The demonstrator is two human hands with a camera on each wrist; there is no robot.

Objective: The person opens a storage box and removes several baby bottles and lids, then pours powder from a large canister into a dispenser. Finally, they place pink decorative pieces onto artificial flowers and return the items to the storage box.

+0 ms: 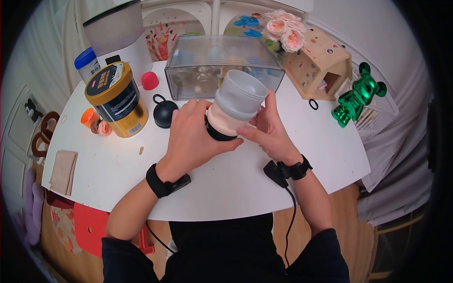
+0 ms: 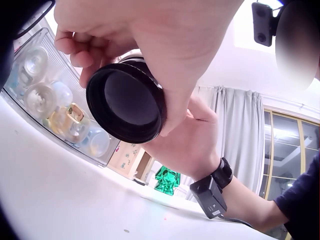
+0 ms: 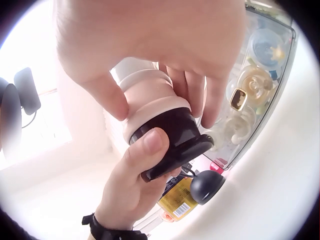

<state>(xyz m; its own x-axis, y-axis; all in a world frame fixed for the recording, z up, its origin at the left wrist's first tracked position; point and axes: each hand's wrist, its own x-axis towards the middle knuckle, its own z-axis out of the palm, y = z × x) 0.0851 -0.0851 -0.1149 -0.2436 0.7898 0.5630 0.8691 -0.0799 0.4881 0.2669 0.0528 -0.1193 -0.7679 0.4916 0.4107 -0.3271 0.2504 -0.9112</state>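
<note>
A cup (image 1: 238, 96) with a grey upper part, a pale pink band and a black base is held tilted above the table in both hands. My left hand (image 1: 188, 134) grips the black base (image 3: 167, 127), its thumb across the front. The right hand (image 1: 271, 129) holds the pink and grey part from the other side, thumb on the pink band (image 3: 147, 95). In the left wrist view the wide black underside (image 2: 130, 102) faces the camera, with a recessed round middle. Left of the hands, a black dome (image 1: 165, 112) with a ring loop sits on the table.
A clear ribbed box (image 1: 222, 52) with several items inside stands behind the cup. At left are a gold and black tub (image 1: 115, 101), an orange cup (image 1: 88, 117) and a folded cloth (image 1: 63, 172). A wooden house (image 1: 314, 66) and green bear figure (image 1: 358, 96) stand at right.
</note>
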